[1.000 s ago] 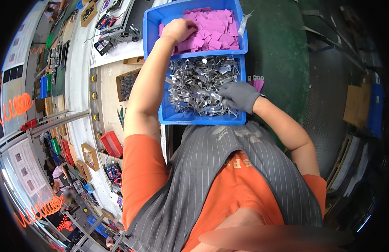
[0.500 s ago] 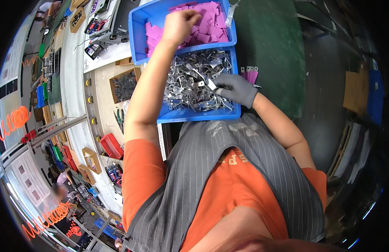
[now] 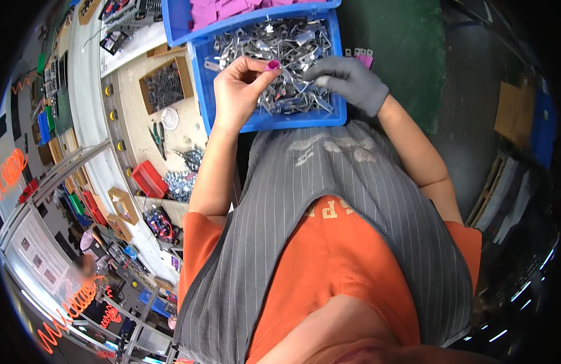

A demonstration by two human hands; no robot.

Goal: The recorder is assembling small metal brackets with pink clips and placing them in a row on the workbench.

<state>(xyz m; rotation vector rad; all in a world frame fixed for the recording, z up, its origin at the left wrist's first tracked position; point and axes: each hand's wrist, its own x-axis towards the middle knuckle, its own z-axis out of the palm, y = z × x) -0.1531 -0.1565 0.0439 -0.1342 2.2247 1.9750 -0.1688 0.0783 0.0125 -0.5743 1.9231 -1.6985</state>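
My bare left hand pinches a small purple sleeve between thumb and forefinger, and its round open end shows. Opposite it, my grey-gloved right hand has its fingers closed on a thin shiny metal tab, hard to separate by eye from the pile behind. Both hands are over a blue bin heaped with bent metal tabs. Beyond it, a second blue bin holds loose purple sleeves.
Right of the bins, several metal tabs with purple sleeves lie on a green surface. On the left bench are a wooden box of dark coils, pliers and a red bin. Another person is far left.
My left hand has come back from the purple sleeves toward my right hand, with one sleeve in its fingers. The bins appear higher in the picture.
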